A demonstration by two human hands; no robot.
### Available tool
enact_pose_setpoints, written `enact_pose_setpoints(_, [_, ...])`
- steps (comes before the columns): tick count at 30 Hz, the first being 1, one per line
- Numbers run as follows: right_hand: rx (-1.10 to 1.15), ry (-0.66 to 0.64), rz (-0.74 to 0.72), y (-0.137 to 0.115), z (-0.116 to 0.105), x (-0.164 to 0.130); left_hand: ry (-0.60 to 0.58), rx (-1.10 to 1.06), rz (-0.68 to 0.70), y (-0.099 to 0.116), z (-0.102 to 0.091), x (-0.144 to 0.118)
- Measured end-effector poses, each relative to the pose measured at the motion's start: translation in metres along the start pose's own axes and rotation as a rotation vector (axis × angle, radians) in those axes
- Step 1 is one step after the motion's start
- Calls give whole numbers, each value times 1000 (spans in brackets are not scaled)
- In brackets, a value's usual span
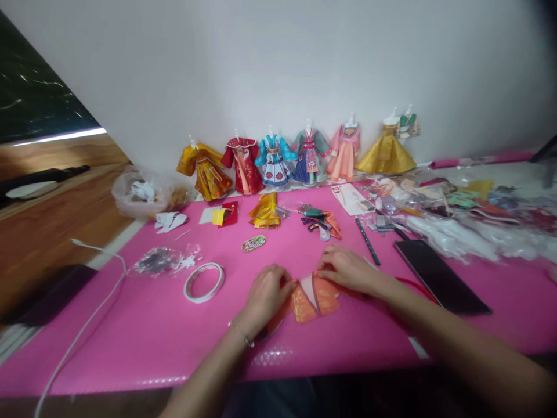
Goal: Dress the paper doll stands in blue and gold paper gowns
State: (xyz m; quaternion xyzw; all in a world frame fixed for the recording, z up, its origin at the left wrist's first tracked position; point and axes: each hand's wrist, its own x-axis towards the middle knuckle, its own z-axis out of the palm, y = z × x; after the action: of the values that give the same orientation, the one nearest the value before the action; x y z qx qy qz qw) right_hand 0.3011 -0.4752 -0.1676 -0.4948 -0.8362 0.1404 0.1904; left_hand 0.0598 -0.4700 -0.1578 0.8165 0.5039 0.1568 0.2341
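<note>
A small orange doll garment (pixel 304 307) with a pale V-shaped neck panel lies on the pink table cover near the front edge. My left hand (pixel 270 293) pinches its left shoulder, fingers closed on the fabric. On the opposite shoulder, my right hand (pixel 347 268) grips the cloth between thumb and fingers. Part of the garment's left side is hidden beneath my left hand. To the left of my left hand lies a roll of white tape (pixel 186 290). Beyond both hands is a small pile of orange, green and purple cloth pieces (pixel 331 223).
Several dressed doll forms (pixel 274 159) stand along the wall. Plastic bags (pixel 456 232) crowd the right side, behind a black phone (pixel 441 276). A dark pen (pixel 368 241), an oval patterned case (pixel 253 244) and folded yellow cloth (pixel 264 212) lie mid-table. A white cable (pixel 93 319) runs down the left.
</note>
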Motion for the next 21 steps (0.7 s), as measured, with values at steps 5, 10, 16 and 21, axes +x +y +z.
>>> enact_pose_setpoints(5, [141, -15, 44, -9, -20, -6, -38, -166, -22, 5, -16, -3])
enact_pose_setpoints(10, [379, -4, 137, -28, -47, -12, -46, -412, -10, 29, -47, -8])
enact_pose_setpoints(16, [578, 12, 188, -42, -61, -14, -27, -376, 38, 42, -64, -8])
enact_pose_setpoints(21, [740, -73, 233, -50, -68, -19, -62, -448, -1, 46, -66, -16])
